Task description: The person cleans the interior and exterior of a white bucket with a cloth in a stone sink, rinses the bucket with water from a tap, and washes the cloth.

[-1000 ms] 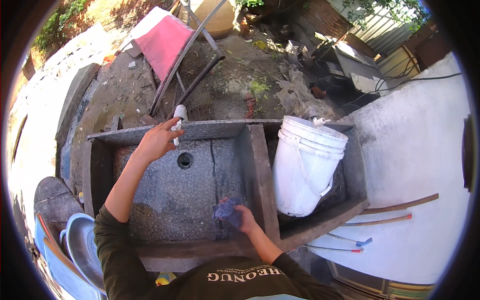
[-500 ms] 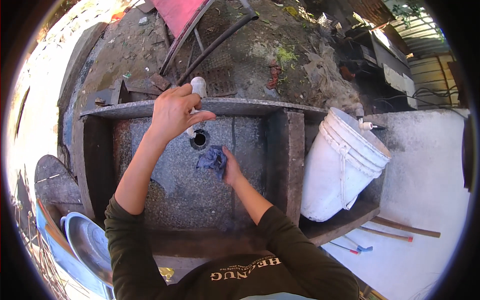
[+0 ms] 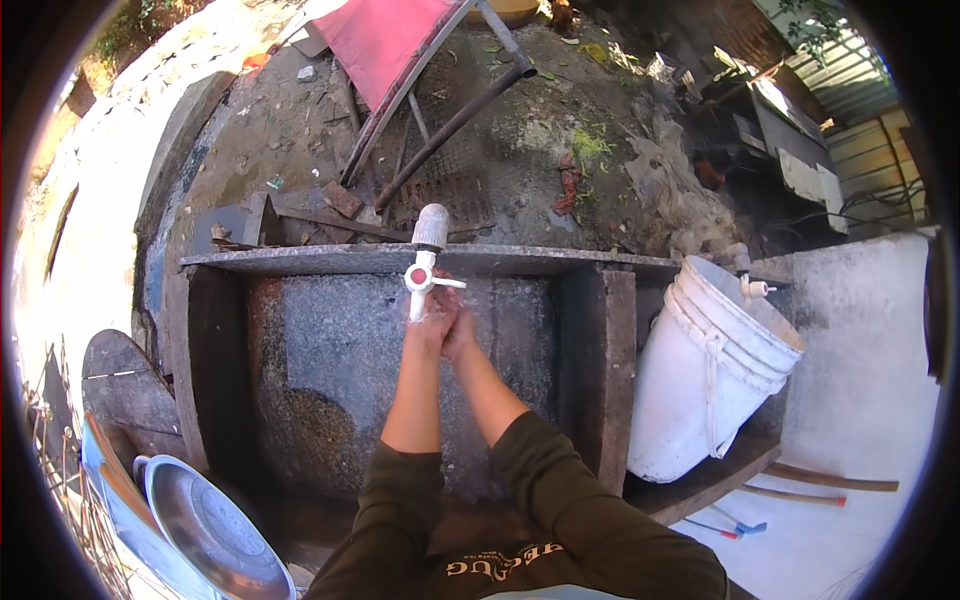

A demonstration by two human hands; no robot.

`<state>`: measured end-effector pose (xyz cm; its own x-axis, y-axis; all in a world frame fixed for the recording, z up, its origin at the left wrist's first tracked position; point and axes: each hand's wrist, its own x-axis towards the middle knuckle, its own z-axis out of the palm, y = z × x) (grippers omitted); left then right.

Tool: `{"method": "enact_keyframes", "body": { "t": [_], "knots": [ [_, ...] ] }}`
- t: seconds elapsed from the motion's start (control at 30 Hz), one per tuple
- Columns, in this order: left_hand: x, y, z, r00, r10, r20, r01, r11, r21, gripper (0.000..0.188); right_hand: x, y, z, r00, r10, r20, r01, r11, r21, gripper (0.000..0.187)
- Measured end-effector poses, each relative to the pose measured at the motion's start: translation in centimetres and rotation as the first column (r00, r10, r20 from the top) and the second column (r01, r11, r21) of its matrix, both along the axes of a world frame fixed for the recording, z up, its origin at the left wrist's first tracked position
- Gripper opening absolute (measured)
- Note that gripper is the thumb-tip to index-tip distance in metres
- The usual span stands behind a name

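My left hand [image 3: 434, 326] and my right hand [image 3: 460, 334] are close together beneath a white tap [image 3: 421, 279] with a red-centred handle. The tap hides most of the fingers, so I cannot see what lies between them. Water seems to splash around the hands. Under them is a speckled grey stone sink [image 3: 330, 330], its floor partly wet. No part of the blue-grey cloth seen earlier shows now.
A white bucket [image 3: 690, 390] leans in the compartment right of the sink, near a second tap [image 3: 755, 288]. A metal basin [image 3: 215, 530] stands at lower left. Beyond the sink's back edge are a pink sheet on a frame [image 3: 390, 45] and dirt ground.
My left hand has come down from above the tap to beside my right hand. The right hand, which held a crumpled blue-grey cloth, is now under the tap. The view has shifted slightly.
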<state>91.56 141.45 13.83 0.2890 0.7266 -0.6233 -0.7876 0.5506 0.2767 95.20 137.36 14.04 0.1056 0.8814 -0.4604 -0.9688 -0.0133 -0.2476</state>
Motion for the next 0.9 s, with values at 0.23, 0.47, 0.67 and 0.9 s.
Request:
{"method": "enact_keyframes", "body": {
  "t": [0.23,0.47,0.67,0.9],
  "knots": [
    [-0.2,-1.4,2.8,-0.094,0.432,-0.897,0.858,0.492,0.147,0.026,1.3,0.3,-2.4,1.0,0.002,-0.001,-0.002,0.923,-0.386,0.036],
    [-4.0,-4.5,3.5,0.47,-0.095,-0.878,0.424,0.896,0.13,0.041,-2.2,1.9,-2.1,0.952,0.116,0.282,-0.022,0.949,-0.315,0.032],
    [-3.2,-1.6,-1.2,-0.217,0.2,-0.955,0.521,0.851,0.06,0.037,-1.6,-1.8,-10.9,0.781,0.381,0.495,-0.291,0.923,-0.252,0.042],
    [7.7,-4.6,10.3,-0.086,-0.05,-0.995,0.759,0.643,-0.098,0.051,17.0,-1.4,-19.8,0.355,0.275,0.893,-0.3,0.939,-0.17,0.042]
  ]
}}
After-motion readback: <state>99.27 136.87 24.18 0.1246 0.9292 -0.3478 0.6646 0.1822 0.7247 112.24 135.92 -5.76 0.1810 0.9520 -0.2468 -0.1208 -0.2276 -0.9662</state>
